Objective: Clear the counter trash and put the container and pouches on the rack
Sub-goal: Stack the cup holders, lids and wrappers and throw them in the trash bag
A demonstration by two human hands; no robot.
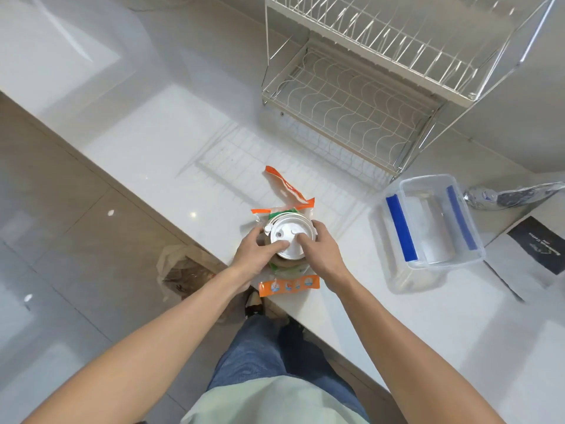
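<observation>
A paper cup with a white plastic lid stands on an orange and clear wrapper at the counter's front edge. My left hand grips the cup's left side with the thumb pressed on the lid. My right hand holds the right side, fingers on the lid. A torn orange strip lies just behind the cup. To the right sits a clear plastic container with blue clips. A silver foil pouch and a black and white pouch lie further right. The white wire rack stands at the back.
A plastic trash bag sits on the floor below the counter edge, left of my legs. The white counter stretches to the left and back. My shoe shows by the counter base.
</observation>
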